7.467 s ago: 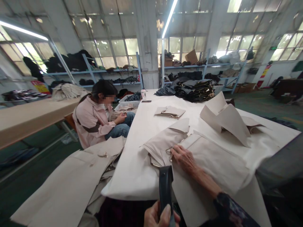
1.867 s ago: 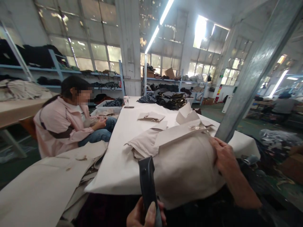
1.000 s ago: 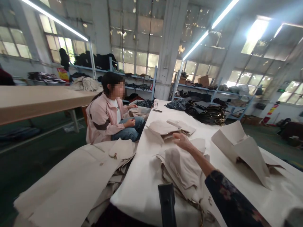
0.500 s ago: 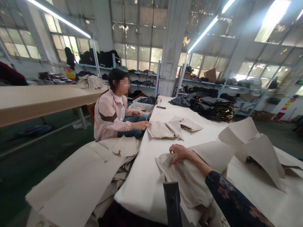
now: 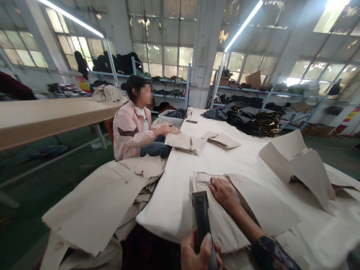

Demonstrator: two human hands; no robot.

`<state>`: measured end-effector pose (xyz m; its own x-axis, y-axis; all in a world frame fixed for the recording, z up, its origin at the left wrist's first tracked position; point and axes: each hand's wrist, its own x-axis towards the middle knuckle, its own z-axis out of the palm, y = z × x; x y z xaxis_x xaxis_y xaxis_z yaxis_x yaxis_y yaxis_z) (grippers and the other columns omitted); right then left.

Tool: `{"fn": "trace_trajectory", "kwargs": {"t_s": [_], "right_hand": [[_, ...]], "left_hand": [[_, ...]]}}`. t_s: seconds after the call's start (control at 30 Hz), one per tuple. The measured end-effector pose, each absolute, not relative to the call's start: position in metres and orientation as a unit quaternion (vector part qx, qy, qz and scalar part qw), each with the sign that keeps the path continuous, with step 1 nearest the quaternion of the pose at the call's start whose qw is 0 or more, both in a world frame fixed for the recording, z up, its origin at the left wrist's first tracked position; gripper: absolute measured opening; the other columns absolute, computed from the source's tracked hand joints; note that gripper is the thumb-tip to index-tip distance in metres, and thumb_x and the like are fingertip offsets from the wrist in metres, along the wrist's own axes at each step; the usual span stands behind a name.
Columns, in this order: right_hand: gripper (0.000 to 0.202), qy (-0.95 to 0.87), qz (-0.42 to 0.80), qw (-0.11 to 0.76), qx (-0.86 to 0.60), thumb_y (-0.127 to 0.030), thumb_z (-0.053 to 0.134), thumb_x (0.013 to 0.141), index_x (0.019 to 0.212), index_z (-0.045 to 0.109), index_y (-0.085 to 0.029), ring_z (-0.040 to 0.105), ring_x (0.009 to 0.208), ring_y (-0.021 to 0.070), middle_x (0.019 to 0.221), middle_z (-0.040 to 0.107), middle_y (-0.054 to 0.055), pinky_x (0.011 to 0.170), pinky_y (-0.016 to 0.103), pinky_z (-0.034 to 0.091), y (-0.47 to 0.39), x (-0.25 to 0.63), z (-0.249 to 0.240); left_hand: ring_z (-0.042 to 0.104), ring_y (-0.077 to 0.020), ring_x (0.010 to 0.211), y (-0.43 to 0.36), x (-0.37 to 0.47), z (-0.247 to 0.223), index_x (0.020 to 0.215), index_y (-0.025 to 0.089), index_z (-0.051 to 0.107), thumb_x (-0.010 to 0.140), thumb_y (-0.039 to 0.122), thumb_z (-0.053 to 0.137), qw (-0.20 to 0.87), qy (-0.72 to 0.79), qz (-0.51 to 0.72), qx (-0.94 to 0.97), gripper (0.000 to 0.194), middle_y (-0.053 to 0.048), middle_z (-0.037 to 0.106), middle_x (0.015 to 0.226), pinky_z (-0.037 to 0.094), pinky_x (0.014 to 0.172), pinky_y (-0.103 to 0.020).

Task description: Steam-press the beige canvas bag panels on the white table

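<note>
In the head view my left hand point(image 5: 198, 253), low in the middle, is closed around a black clipper point(image 5: 201, 210) standing nearly upright. Its head overlaps the left edge of a beige canvas piece point(image 5: 222, 225); whether the two touch I cannot tell. My right hand point(image 5: 225, 193) reaches in from the right, its bent fingers gripping the canvas near the far edge. A frayed edge runs along the near side of that piece. A wide beige flap point(image 5: 261, 198) spreads to the right of my right hand. The underside of the canvas is hidden.
More beige pieces point(image 5: 98, 210) are heaped at the left. A seated co-worker point(image 5: 132, 120) handles beige canvas point(image 5: 181, 142) across the white table point(image 5: 165, 210). Folded canvas point(image 5: 300, 168) stands at the right, with a dark stack point(image 5: 253, 120) behind, and a phone point(image 5: 191, 121) lies farther off.
My left hand has come into view on the clipper, which has risen. My right hand has moved slightly right and down on the canvas. The co-worker's hands have drawn together, shifting their canvas left.
</note>
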<state>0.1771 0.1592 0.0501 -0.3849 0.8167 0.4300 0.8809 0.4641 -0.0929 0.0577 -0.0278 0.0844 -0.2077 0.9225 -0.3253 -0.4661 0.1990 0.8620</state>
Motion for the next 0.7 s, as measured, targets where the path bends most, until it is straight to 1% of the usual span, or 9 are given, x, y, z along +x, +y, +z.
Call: {"fn": "trace_trajectory", "kwargs": {"t_s": [0.1, 0.23, 0.33, 0.4, 0.53, 0.7], "right_hand": [[0.018, -0.833, -0.080, 0.231, -0.496, -0.025, 0.052, 0.087, 0.104, 0.058, -0.019, 0.058, 0.090, 0.0220, 0.090, 0.066, 0.007, 0.087, 0.032, 0.037, 0.160, 0.180, 0.046], [0.017, -0.835, -0.081, 0.246, -0.486, -0.024, 0.050, 0.089, 0.103, 0.057, -0.019, 0.057, 0.088, 0.0221, 0.088, 0.065, 0.007, 0.086, 0.032, 0.037, 0.160, 0.181, 0.045], [0.017, -0.837, -0.075, 0.249, -0.482, -0.023, 0.050, 0.089, 0.104, 0.057, -0.018, 0.056, 0.087, 0.0222, 0.086, 0.064, 0.006, 0.085, 0.032, 0.038, 0.160, 0.182, 0.045], [0.018, -0.838, -0.070, 0.249, -0.481, -0.023, 0.051, 0.089, 0.105, 0.057, -0.017, 0.056, 0.087, 0.0224, 0.086, 0.064, 0.006, 0.085, 0.032, 0.038, 0.161, 0.182, 0.045], [0.019, -0.838, -0.062, 0.247, -0.483, -0.022, 0.051, 0.089, 0.106, 0.057, -0.017, 0.055, 0.087, 0.0229, 0.086, 0.064, 0.006, 0.085, 0.033, 0.038, 0.163, 0.183, 0.044], [0.020, -0.835, -0.059, 0.242, -0.491, -0.023, 0.051, 0.089, 0.106, 0.058, -0.016, 0.054, 0.086, 0.0230, 0.086, 0.063, 0.007, 0.084, 0.033, 0.038, 0.164, 0.183, 0.044]], "left_hand": [[0.049, -0.0121, 0.030, -0.006, 0.058, 0.088, 0.066, 0.014, 0.057, 0.064, 0.058, 0.066, 0.592, 0.496, 0.591, 0.234, 0.045, -0.001, 0.056, 0.038, 0.038, 0.033, -0.021], [0.050, -0.0110, 0.032, 0.015, 0.056, 0.091, 0.071, 0.013, 0.056, 0.066, 0.059, 0.066, 0.604, 0.497, 0.575, 0.239, 0.048, -0.001, 0.059, 0.044, 0.041, 0.034, -0.021], [0.051, -0.0103, 0.033, 0.028, 0.054, 0.090, 0.073, 0.012, 0.056, 0.069, 0.059, 0.064, 0.602, 0.505, 0.567, 0.248, 0.048, -0.001, 0.059, 0.044, 0.043, 0.036, -0.021], [0.051, -0.0103, 0.034, 0.038, 0.053, 0.088, 0.073, 0.012, 0.056, 0.070, 0.059, 0.063, 0.598, 0.509, 0.566, 0.250, 0.048, -0.001, 0.059, 0.044, 0.044, 0.036, -0.021], [0.053, -0.0110, 0.036, 0.058, 0.049, 0.089, 0.070, 0.012, 0.056, 0.068, 0.056, 0.066, 0.587, 0.512, 0.579, 0.241, 0.046, -0.003, 0.061, 0.049, 0.047, 0.038, -0.023], [0.055, -0.0115, 0.038, 0.061, 0.035, 0.099, 0.070, 0.009, 0.062, 0.070, 0.053, 0.065, 0.568, 0.525, 0.590, 0.235, 0.044, -0.004, 0.061, 0.049, 0.047, 0.040, -0.022]]}}
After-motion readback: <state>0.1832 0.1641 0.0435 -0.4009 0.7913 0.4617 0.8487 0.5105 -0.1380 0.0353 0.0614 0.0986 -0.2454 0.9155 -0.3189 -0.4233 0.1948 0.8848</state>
